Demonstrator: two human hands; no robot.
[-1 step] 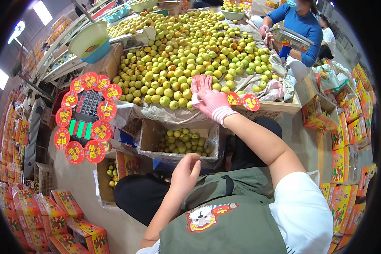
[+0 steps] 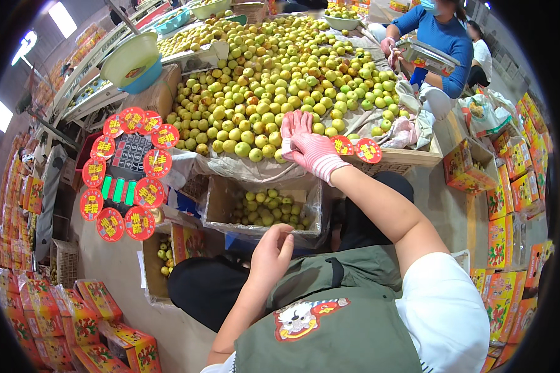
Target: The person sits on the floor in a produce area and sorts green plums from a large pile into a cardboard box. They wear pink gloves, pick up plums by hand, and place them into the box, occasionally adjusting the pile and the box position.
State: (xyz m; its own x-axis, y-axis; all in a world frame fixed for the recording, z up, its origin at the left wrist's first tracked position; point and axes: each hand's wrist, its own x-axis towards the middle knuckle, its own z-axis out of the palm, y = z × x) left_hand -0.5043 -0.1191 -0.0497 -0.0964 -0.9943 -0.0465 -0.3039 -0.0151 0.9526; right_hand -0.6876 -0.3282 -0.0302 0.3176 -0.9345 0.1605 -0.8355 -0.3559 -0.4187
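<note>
My right hand (image 2: 298, 140), in a pink striped glove, lies with fingers stretched out at the front edge of a heap of yellow-green round fruit (image 2: 261, 93), over or on the fruit; what lies under it is hidden. My bare left hand (image 2: 274, 245) is low by the near rim of a lined cardboard box (image 2: 211, 208) holding similar fruit (image 2: 261, 202). Its fingers are loosely bent and I see nothing in them. Round red stickers (image 2: 368, 150) lie just right of my gloved hand, and more surround a black keypad (image 2: 130, 155) at left.
A co-worker in blue (image 2: 445, 37) holds a metal tray-like object (image 2: 426, 53) at upper right. Stacked bowls (image 2: 134, 62) stand upper left. Printed cartons line both sides (image 2: 99, 298), (image 2: 501, 242). Another fruit box (image 2: 155, 273) sits beside my left knee; a crate (image 2: 65, 261) stands farther left.
</note>
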